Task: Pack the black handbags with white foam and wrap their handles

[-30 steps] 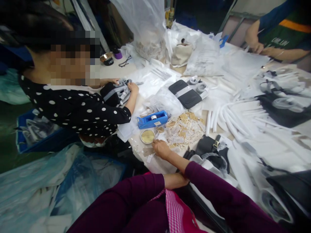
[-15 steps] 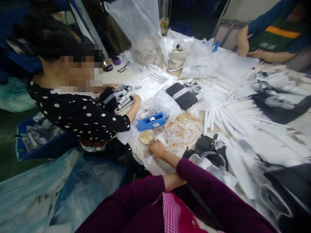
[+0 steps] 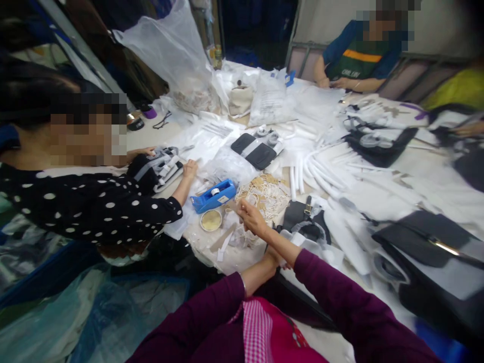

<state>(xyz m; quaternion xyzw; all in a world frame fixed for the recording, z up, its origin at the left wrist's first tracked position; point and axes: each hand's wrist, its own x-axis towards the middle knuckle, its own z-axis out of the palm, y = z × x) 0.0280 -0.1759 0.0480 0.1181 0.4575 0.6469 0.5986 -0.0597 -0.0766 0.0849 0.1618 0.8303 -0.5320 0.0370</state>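
Worktable, pale, crowded with wrapping and black bags. Tall clear plastic sack at the far left end, a white printed bag right of it; white tubes fanned over the middle. Dark room behind, wall panels at far right. Co-worker in polka dots on the left, one hand beside a grey-and-black bundle. Second co-worker, orange-striped vest, across the table. Blue bin with plastic at lower left.

Wearer's arms, purple sleeves, crossing at the forearms. Right hand reaches forward and left over the near part of the table, thumb and fingers drawn close together; a small tan piece shows at the tips, whether gripped cannot be told. Left hand low, under the right forearm, fingers partly hidden; opening and hold cannot be told.

Tangle of white cords and tan tags just beyond the right hand. Round tin, yellowish inside, left of that hand, apart from it; blue tape dispenser behind the tin. Dark bag near the left hand, at the table's edge. Black bag with gold buckle right of the right hand.
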